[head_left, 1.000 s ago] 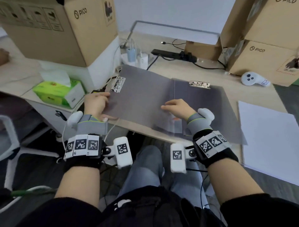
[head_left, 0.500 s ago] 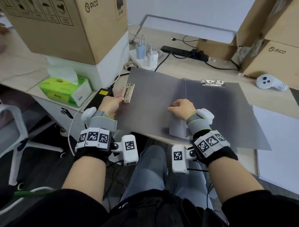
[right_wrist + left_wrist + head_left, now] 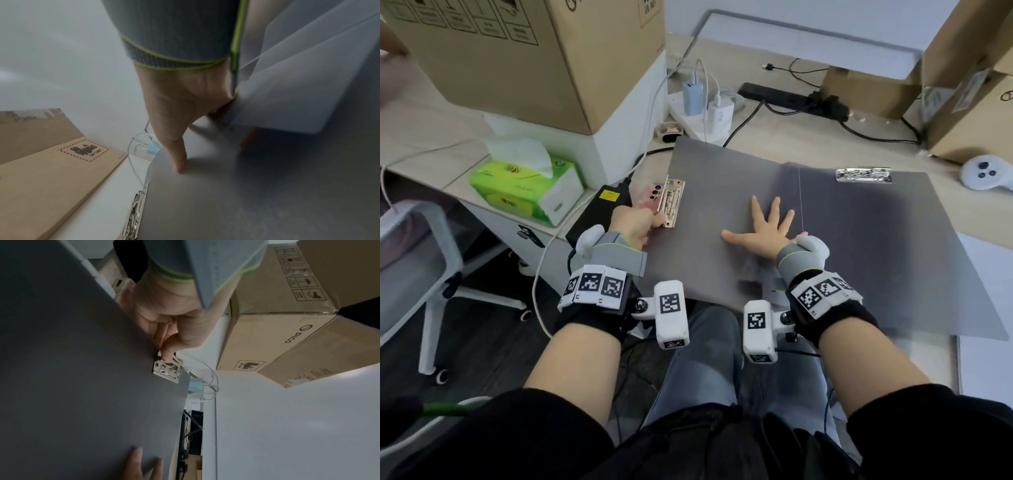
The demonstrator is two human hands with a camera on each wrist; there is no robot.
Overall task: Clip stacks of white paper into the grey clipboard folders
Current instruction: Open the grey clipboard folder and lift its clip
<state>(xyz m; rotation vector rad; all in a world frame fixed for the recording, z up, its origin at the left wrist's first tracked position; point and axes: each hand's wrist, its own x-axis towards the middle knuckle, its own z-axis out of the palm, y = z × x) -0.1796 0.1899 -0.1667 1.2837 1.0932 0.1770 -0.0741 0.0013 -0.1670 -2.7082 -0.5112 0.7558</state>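
Note:
A grey clipboard folder (image 3: 859, 240) lies open flat on the desk, and its near edge overhangs my lap. One metal clip (image 3: 673, 200) sits on the left panel's outer edge, a second clip (image 3: 863, 175) at the top of the right panel. My left hand (image 3: 650, 221) pinches the near end of the left clip (image 3: 167, 369), thumb on top. My right hand (image 3: 767, 228) lies flat on the left panel beside the fold, fingers spread. A white paper stack (image 3: 986, 366) lies to the right, partly under the folder.
Cardboard boxes (image 3: 517, 51) stand at the back left and back right. A green tissue box (image 3: 527, 185), a black power adapter (image 3: 602, 205) and a pink phone (image 3: 654, 195) lie left of the folder. Chargers and cables (image 3: 709, 109) sit behind it, a white controller (image 3: 986, 171) far right.
My right hand has uncurled and now lies flat with spread fingers on the folder. My left hand has moved along the left edge up to the clip and taken hold of it.

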